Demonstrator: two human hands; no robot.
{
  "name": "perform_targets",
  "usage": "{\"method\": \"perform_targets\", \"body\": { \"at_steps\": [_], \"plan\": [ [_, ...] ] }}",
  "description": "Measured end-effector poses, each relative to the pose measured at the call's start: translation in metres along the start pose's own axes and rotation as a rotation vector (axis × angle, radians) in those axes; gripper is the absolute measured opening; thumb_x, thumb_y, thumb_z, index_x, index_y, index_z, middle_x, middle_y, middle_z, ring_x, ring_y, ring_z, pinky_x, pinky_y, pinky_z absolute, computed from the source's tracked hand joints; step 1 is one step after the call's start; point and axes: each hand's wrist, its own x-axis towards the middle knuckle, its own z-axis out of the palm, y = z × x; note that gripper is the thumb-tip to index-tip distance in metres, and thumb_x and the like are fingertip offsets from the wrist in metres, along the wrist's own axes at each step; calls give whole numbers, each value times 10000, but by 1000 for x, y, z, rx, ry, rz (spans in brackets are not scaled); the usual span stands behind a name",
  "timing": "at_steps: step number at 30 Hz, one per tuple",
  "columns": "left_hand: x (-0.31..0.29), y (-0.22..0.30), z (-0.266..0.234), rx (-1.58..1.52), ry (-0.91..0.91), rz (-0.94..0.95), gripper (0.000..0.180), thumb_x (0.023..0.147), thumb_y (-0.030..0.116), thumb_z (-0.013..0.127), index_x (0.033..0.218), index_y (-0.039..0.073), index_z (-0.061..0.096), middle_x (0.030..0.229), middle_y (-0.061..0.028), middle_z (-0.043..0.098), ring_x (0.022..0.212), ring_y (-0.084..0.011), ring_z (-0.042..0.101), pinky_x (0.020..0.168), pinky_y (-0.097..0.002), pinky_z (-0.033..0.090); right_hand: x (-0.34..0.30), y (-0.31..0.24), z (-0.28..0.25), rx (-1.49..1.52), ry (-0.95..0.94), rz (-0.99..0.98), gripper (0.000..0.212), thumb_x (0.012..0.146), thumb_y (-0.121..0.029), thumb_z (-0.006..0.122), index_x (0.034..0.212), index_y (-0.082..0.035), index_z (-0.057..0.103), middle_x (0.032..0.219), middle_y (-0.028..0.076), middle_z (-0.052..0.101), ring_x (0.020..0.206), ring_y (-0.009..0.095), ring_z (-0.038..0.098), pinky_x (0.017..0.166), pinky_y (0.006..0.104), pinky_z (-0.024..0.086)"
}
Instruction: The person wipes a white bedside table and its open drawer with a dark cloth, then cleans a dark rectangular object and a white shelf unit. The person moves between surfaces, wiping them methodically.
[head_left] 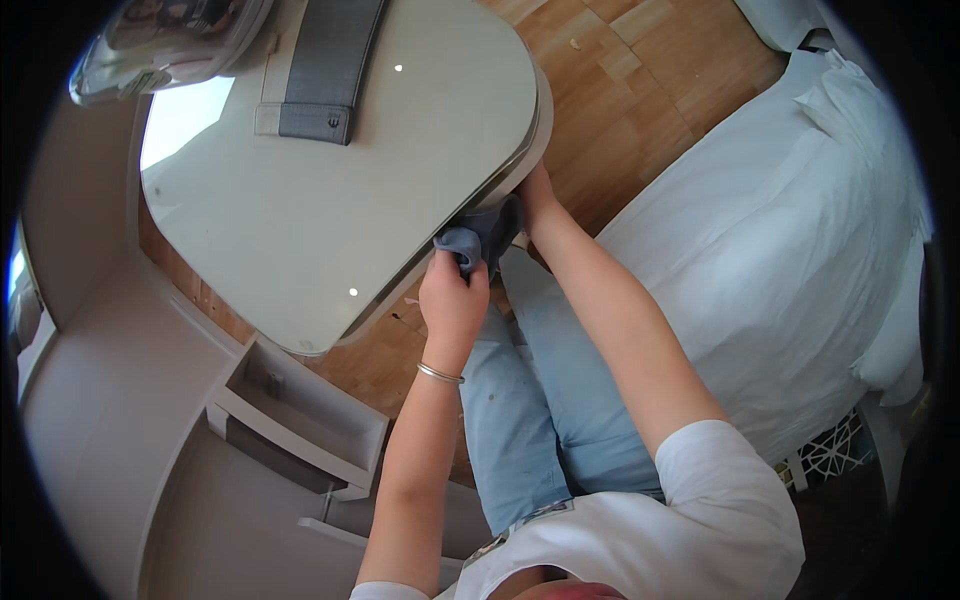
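Observation:
A dark blue-grey cloth [498, 228] hangs bunched at the near edge of a pale, glossy table [290, 220]. My left hand [455, 295] is closed on the cloth's left end, thumb up against the fabric, with a silver bangle on the wrist. On the cloth's other side is my right hand [538, 195], close against the table's edge. Its fingers are hidden behind the cloth and the table rim, so its grip cannot be made out.
On the tabletop lie a long grey folded strip [325, 90] and, at the far left, a clear plastic container [170, 55]. A pulled-out drawer [305, 405] stands at lower left. White sheeting [740, 270] covers a large piece on the right. Wood flooring [650, 80] shows beyond.

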Motion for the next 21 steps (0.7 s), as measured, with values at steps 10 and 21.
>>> {"method": "perform_targets", "body": {
  "at_steps": [10,21],
  "plan": [
    [-67,-57,40,-6,437,183,322,736,-5,620,1054,32,584,1053,-188,595,953,-408,579,776,-459,500,-124,16,-53,-510,141,-292,423,991,-335,519,1308,-55,503,1238,97,573,1122,195,547,959,340,447],
    [-146,-168,18,-45,461,-51,308,768,17,560,1059,62,651,1035,-145,632,984,-385,599,826,-446,501,-226,96,-67,-870,-414,-758,277,944,-144,592,1180,-1,573,1129,97,569,917,127,559,830,274,494]
  ]
}}
